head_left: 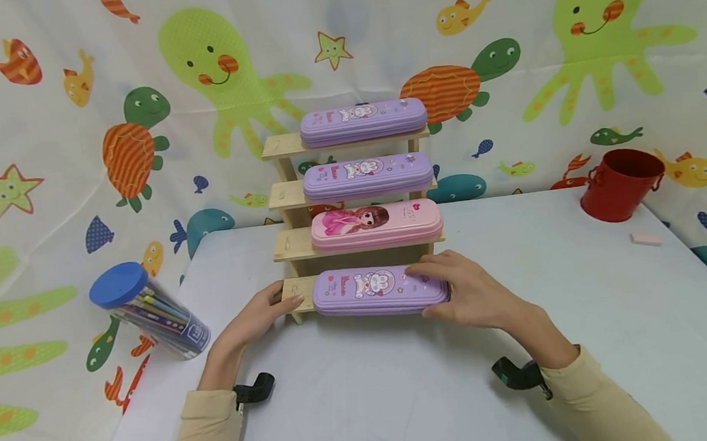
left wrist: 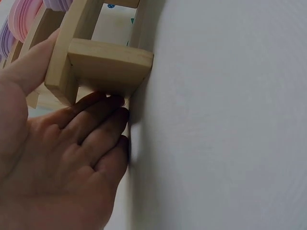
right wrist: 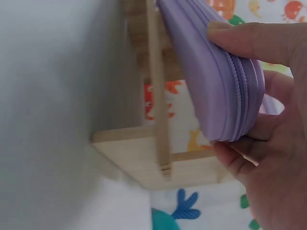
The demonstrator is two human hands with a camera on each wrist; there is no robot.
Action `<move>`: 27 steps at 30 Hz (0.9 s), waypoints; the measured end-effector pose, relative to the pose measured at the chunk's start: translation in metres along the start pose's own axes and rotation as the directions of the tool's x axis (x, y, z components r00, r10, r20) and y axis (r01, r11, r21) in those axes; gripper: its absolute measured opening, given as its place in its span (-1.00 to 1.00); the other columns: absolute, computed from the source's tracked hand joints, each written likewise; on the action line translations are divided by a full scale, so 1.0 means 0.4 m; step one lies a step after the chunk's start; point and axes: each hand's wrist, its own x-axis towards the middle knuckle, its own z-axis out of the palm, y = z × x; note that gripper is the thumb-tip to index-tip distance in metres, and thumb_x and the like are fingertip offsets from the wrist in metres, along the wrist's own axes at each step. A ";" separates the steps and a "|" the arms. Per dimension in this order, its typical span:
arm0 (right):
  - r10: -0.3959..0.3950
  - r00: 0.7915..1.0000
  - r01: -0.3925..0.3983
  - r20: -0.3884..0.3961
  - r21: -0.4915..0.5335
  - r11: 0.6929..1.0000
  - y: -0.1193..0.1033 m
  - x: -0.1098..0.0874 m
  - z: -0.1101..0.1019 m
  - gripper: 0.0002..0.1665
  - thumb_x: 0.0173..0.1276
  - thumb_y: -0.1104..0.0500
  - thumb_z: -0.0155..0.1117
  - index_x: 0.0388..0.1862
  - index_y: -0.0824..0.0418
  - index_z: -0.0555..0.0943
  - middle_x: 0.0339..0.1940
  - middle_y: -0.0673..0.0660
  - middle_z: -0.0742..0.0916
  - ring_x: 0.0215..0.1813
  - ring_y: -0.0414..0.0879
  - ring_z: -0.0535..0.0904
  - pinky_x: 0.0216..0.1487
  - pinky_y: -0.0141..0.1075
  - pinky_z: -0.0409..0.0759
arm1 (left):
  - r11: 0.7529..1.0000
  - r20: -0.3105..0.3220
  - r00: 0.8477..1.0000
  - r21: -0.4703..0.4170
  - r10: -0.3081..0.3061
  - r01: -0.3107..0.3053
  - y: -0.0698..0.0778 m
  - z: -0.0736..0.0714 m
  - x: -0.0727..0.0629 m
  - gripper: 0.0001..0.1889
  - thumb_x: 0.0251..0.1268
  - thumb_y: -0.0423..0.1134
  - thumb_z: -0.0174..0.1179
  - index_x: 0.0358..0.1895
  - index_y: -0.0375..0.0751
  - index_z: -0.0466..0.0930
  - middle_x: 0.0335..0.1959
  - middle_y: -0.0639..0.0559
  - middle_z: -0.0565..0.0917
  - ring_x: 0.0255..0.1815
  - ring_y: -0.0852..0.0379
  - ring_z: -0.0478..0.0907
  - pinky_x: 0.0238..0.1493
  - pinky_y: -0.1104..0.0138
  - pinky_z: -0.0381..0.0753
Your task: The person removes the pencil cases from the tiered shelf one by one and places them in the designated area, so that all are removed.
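A tiered wooden stand (head_left: 294,244) faces me on the white table, with a pencil case on each of its steps. My left hand (head_left: 256,319) holds the left end of the lowest step; in the left wrist view the thumb lies over the plank (left wrist: 67,52) and the fingers reach beside the leg below. At that step is a purple zippered pencil case (head_left: 348,295) with a white rabbit print. My right hand (head_left: 472,293) grips its right end, thumb in front and fingers behind. In the right wrist view, this end stands tilted off the plank (right wrist: 158,105).
Above are a pink pencil case (head_left: 379,225) with a girl print and two more purple cases, one being the top case (head_left: 363,121). A clear tub of pens (head_left: 164,317) with a blue lid stands left. At right are a red bucket (head_left: 613,199) and a pink eraser (head_left: 646,239).
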 end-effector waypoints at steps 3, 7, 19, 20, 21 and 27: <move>-0.026 1.000 0.026 -0.014 -0.013 1.000 -0.014 -0.006 -0.015 -0.21 0.06 0.01 0.55 0.33 -0.11 0.53 0.27 0.01 0.62 0.28 -0.03 0.47 0.22 0.01 0.55 | 1.000 -0.001 1.000 0.004 -0.004 0.004 0.001 0.000 0.001 -0.12 0.39 0.21 0.13 0.56 -0.25 0.06 0.52 -0.23 0.28 0.59 -0.25 0.09 0.52 -0.23 0.06; -0.079 0.996 0.076 -0.047 -0.055 0.996 -0.039 -0.020 -0.040 -0.22 0.08 0.01 0.56 0.33 -0.11 0.53 0.30 0.02 0.61 0.32 0.01 0.46 0.28 0.05 0.51 | 1.000 -0.002 1.000 -0.003 -0.013 0.013 0.006 0.001 0.002 -0.13 0.38 0.20 0.14 0.56 -0.23 0.07 0.51 -0.23 0.29 0.59 -0.26 0.09 0.53 -0.23 0.04; -0.248 0.921 0.217 -0.299 -0.135 0.967 -0.077 -0.048 -0.124 -0.12 -0.08 0.10 0.68 0.30 0.05 0.57 0.34 0.16 0.61 0.31 0.02 0.46 0.24 -0.07 0.47 | 1.000 0.001 1.000 0.015 -0.028 0.028 0.005 -0.005 0.004 -0.12 0.38 0.22 0.13 0.57 -0.21 0.06 0.55 -0.25 0.22 0.60 -0.30 0.02 0.51 -0.26 0.02; -0.246 0.917 0.214 -0.315 -0.136 0.967 -0.075 -0.050 -0.130 -0.12 -0.10 0.11 0.69 0.30 0.05 0.57 0.34 0.15 0.61 0.30 0.02 0.46 0.23 -0.08 0.47 | 1.000 0.001 1.000 0.018 -0.025 0.025 0.004 -0.005 0.005 -0.12 0.38 0.21 0.13 0.57 -0.22 0.06 0.55 -0.26 0.22 0.60 -0.31 0.02 0.51 -0.26 0.02; -0.244 0.912 0.212 -0.330 -0.132 0.968 -0.073 -0.051 -0.135 -0.12 -0.11 0.13 0.69 0.29 0.06 0.58 0.33 0.15 0.62 0.30 0.02 0.47 0.22 -0.09 0.46 | 0.999 0.000 1.000 0.021 -0.024 0.024 0.003 -0.004 0.005 -0.13 0.39 0.20 0.13 0.57 -0.23 0.06 0.55 -0.27 0.22 0.60 -0.31 0.02 0.51 -0.26 0.02; -0.200 0.889 0.165 -0.411 -0.119 0.979 -0.054 -0.061 -0.168 -0.09 -0.14 0.23 0.71 0.29 0.08 0.58 0.28 0.15 0.63 0.30 0.03 0.46 0.29 -0.41 0.39 | 1.000 0.001 1.000 0.005 -0.009 0.009 0.005 -0.002 -0.001 -0.16 0.41 0.14 0.14 0.56 -0.27 0.06 0.54 -0.29 0.23 0.60 -0.31 0.03 0.52 -0.26 0.00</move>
